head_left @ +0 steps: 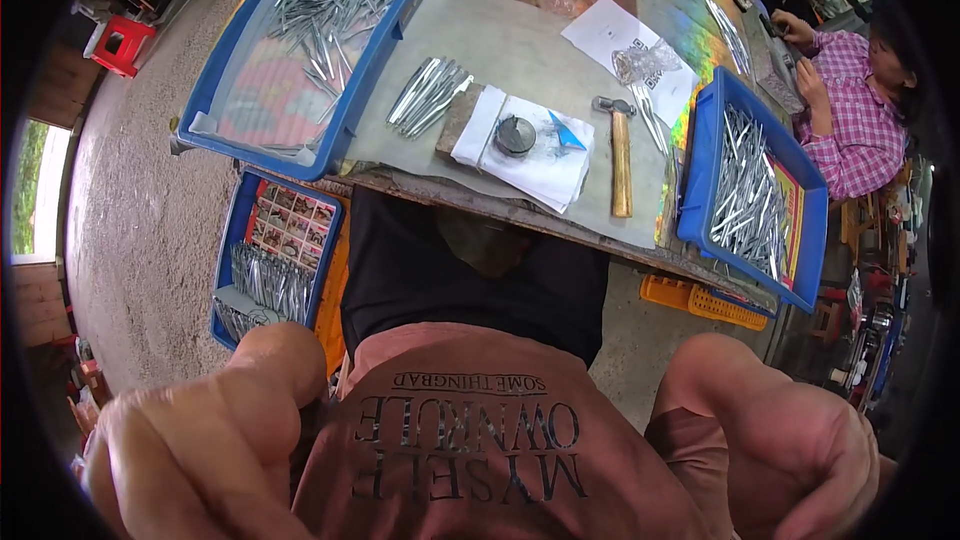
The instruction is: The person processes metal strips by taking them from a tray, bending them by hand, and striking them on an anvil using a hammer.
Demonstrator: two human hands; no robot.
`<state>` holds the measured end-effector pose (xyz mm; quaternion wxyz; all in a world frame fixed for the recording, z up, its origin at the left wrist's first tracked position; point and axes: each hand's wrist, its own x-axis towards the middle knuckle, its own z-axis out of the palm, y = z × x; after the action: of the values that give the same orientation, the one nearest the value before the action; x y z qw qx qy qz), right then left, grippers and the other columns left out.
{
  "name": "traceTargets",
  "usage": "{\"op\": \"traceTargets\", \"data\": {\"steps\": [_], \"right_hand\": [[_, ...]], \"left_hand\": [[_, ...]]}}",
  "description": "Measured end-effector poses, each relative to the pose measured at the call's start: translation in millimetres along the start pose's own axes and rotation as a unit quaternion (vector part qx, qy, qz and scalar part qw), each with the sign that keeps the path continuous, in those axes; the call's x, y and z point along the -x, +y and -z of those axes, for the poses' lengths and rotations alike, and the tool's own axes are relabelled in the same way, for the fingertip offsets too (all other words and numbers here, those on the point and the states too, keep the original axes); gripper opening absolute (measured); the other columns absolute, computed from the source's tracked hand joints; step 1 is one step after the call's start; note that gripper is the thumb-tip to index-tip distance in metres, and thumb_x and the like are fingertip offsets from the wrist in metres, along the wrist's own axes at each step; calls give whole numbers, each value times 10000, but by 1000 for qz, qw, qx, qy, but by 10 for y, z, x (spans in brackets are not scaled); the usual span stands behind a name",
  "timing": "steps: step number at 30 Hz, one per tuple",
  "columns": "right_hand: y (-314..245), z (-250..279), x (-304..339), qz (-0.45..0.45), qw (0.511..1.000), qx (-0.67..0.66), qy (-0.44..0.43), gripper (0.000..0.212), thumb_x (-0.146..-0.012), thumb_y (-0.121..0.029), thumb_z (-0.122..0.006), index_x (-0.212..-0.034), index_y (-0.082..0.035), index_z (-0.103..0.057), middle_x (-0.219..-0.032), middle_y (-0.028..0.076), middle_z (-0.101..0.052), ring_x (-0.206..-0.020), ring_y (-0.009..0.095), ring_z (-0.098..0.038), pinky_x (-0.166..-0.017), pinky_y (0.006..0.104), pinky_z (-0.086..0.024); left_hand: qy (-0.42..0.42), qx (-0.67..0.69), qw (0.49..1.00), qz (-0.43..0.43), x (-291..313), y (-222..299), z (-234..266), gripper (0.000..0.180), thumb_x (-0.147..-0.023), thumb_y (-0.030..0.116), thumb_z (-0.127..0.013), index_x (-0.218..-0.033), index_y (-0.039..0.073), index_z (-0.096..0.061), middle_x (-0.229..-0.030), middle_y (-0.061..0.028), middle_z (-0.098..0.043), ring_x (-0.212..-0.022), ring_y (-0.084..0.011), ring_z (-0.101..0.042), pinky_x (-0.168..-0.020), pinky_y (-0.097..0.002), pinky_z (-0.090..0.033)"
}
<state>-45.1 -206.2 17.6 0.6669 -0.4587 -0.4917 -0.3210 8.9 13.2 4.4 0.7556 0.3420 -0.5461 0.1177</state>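
Observation:
Both my arms are bent and raised close to the camera. My left hand (pixel 165 450) fills the lower left, and my right hand (pixel 800 435) shows at the lower right edge. The fingers of both are hidden or cut off, and nothing held shows. In front of me a round dark metal block (pixel 515 136) rests on a stack of white paper (pixel 530 175). To its left lies a bundle of thin silvery metal pieces (pixel 428 95). A hammer (pixel 622 155) with a wooden handle lies to the right. Neither hand touches them.
Blue trays of metal pieces stand at the table's far left (pixel 212 95) and right (pixel 690 210). A lower blue tray (pixel 228 260) sits left of my legs. Further right, a person in a checked shirt (pixel 860 110) works. A red stool (pixel 122 45) stands on the floor.

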Motion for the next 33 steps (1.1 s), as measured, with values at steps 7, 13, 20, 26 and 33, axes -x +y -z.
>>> {"op": "traceTargets", "data": {"steps": [7, 13, 20, 26, 33], "right_hand": [[-31, 89, 248, -106, 961, 247, 57, 214, -829, -180, -459, -1016, -76, -450, -983, 117, -420, -596, 148, -491, -561, 295, -391], [278, 342, 850, -274, 882, 351, 153, 191, -780, -35, -445, -952, 42, -482, -880, 149, -464, -521, 144, -489, -467, 226, -406], [468, 434, 1346, -409, 825, 311, 236, 158, -812, -31, -466, -948, 40, -505, -817, 80, -516, -525, 97, -479, -471, 190, -396], [560, 462, 1436, -449, 805, 299, 245, 165, -820, -46, -465, -955, 39, -505, -794, 72, -521, -527, 91, -482, -481, 186, -401], [564, 462, 1541, -479, 782, 305, 255, 158, -818, -41, -463, -942, 35, -523, -748, 60, -524, -530, 84, -487, -491, 183, -390]], "left_hand": [[123, -250, 957, 76, 179, -246, 381, 110, -779, 5, -467, -877, -20, -509, -681, -94, -514, -592, -168, -534, -537, -241, -459], [215, -364, 826, 373, 542, -766, 1465, 152, -752, 31, -538, -894, -24, -540, -731, -55, -552, -617, -102, -530, -553, -210, -446], [-64, -627, 611, 479, 972, -1148, 2368, 207, -655, 151, -554, -803, 8, -575, -723, -177, -571, -707, -284, -577, -647, -366, -439], [-192, -594, 547, 558, 1037, -1298, 2298, 203, -637, 173, -582, -731, -2, -542, -732, -173, -563, -709, -313, -542, -627, -387, -409], [-176, -642, 491, 562, 1101, -1266, 2357, 162, -670, 153, -523, -725, 1, -538, -768, -195, -561, -760, -341, -541, -649, -417, -404]]}}
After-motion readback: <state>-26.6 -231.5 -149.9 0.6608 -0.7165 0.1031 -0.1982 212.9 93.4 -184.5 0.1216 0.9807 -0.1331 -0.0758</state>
